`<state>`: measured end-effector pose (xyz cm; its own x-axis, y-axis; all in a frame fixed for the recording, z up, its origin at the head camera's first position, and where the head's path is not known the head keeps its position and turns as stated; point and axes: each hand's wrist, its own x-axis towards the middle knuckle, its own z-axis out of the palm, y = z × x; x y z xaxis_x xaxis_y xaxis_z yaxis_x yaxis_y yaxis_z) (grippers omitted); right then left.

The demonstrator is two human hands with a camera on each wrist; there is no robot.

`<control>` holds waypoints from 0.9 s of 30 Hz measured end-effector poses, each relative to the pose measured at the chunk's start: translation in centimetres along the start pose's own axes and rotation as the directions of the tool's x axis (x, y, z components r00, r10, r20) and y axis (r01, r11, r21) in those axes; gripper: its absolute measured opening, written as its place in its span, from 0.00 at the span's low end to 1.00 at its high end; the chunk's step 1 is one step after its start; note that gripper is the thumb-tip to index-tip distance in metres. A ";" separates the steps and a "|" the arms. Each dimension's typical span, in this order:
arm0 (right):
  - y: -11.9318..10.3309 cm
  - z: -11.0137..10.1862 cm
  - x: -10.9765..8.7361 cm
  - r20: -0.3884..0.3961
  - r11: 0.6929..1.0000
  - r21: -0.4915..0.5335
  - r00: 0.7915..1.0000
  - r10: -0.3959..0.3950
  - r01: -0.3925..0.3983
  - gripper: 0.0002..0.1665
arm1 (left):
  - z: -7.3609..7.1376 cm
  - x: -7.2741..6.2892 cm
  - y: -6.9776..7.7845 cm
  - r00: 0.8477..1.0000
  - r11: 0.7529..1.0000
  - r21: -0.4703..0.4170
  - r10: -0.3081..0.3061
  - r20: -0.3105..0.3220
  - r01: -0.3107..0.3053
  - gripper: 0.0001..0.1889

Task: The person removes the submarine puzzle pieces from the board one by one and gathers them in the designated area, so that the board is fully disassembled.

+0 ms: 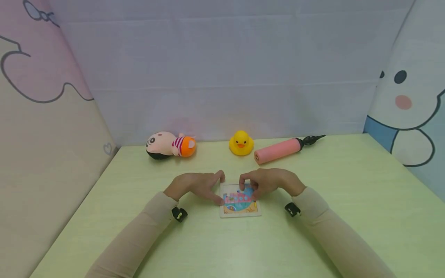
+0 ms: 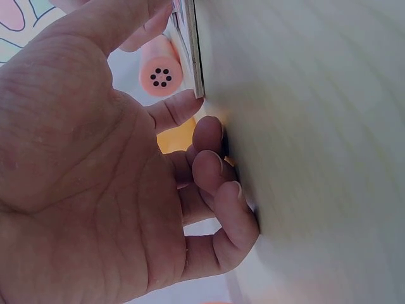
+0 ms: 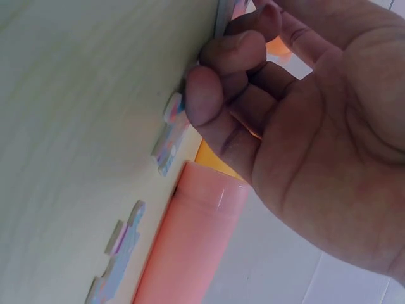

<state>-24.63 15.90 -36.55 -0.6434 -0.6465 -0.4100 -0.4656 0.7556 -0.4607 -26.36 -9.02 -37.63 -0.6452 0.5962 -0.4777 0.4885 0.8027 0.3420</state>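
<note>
A small jigsaw puzzle board (image 1: 240, 215) with a pale frame and a pink, blue and yellow picture lies on the table in the head view. My left hand (image 1: 203, 187) holds its left side, thumb at the left edge and index finger at the far corner. In the left wrist view the other fingers (image 2: 235, 215) curl down against the tabletop beside the board edge (image 2: 197, 69). Over the board's far right part, my right hand (image 1: 265, 181) pinches a blue puzzle piece (image 1: 248, 189) between thumb and index finger. The remaining right fingers (image 3: 205, 95) are bent, partly hiding that grip.
Loose puzzle pieces (image 3: 123, 250) lie on the table in the right wrist view, beside a pink hand pump (image 1: 279, 150). Along the back sit a yellow rubber duck (image 1: 241, 143) and a doll (image 1: 170, 145) in an orange and striped outfit. Pale curtains stand behind.
</note>
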 end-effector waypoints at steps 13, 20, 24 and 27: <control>0.1 -0.1 0.0 0.000 1.000 0.005 1.000 -0.005 0.005 0.18 | 0.0 0.1 -0.1 1.000 1.000 0.008 0.011 0.002 -0.011 0.35; 0.1 0.0 0.0 0.002 1.000 0.000 1.000 -0.004 0.004 0.18 | 0.0 -0.1 0.0 1.000 1.000 0.001 0.007 -0.005 -0.007 0.36; 0.0 -0.1 0.0 0.002 1.000 0.000 1.000 -0.008 0.008 0.18 | 0.1 0.1 -0.1 1.000 1.000 0.007 0.005 -0.002 -0.005 0.36; 0.0 0.0 0.0 0.000 1.000 0.000 1.000 -0.012 0.012 0.18 | 0.1 0.2 -0.2 1.000 1.000 0.012 0.007 0.002 -0.007 0.36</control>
<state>-24.62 15.89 -36.48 -0.6380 -0.6555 -0.4041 -0.4736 0.7478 -0.4653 -26.53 -9.07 -37.89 -0.6409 0.6014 -0.4770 0.4996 0.7986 0.3357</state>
